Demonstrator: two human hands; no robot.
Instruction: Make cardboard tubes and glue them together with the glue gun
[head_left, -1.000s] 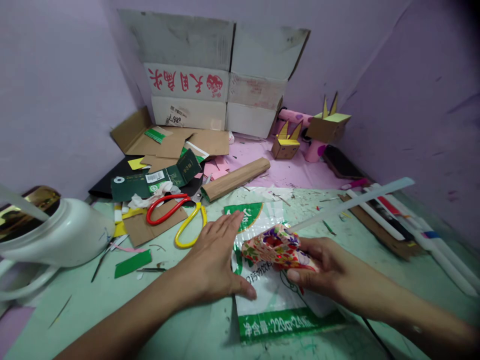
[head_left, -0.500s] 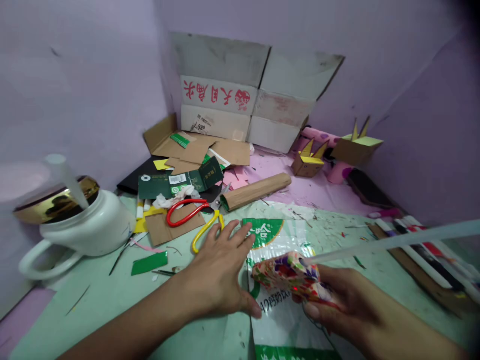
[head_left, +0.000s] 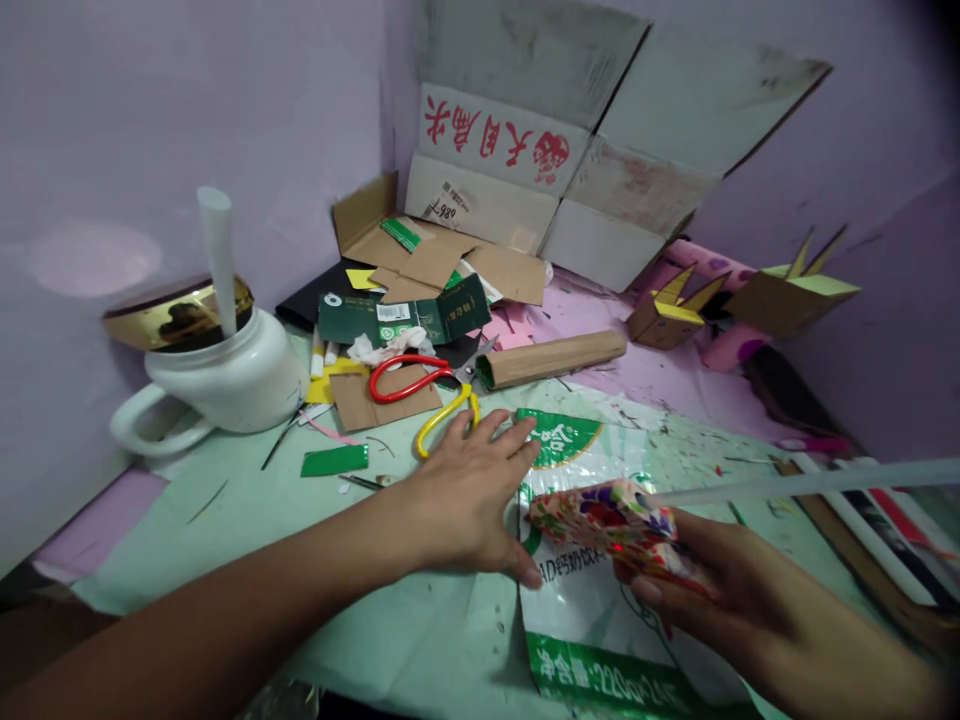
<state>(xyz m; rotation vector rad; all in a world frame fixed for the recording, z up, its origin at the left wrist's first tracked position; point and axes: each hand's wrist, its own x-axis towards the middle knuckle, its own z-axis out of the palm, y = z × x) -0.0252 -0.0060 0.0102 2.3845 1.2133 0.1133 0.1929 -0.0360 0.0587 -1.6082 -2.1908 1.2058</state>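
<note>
My right hand (head_left: 739,585) is wrapped round a hot glue gun (head_left: 600,515) with a bright floral covering. A small red light glows on its side, and a long translucent glue stick (head_left: 795,482) sticks out of its back. The gun is above a green-and-white printed plastic sheet (head_left: 577,625), which lies on the table. My left hand (head_left: 472,505) rests palm down with fingers spread, at the sheet's left edge. Just past its fingertips are scissors (head_left: 409,378) with one red and one yellow handle. A rolled brown cardboard tube (head_left: 555,358) lies behind them.
At left stands a white mug (head_left: 225,375) with a gold lid (head_left: 176,315) leaning in it. Cardboard scraps (head_left: 427,262) and a dark green folded box (head_left: 405,315) are piled at the back. Markers (head_left: 892,530) lie at right. A large cardboard panel (head_left: 510,130) leans on the wall.
The camera view has shifted, so the objects on the table appear further right and mostly higher. Both hands keep nearly the same place over the sheet, the glue gun still in the right.
</note>
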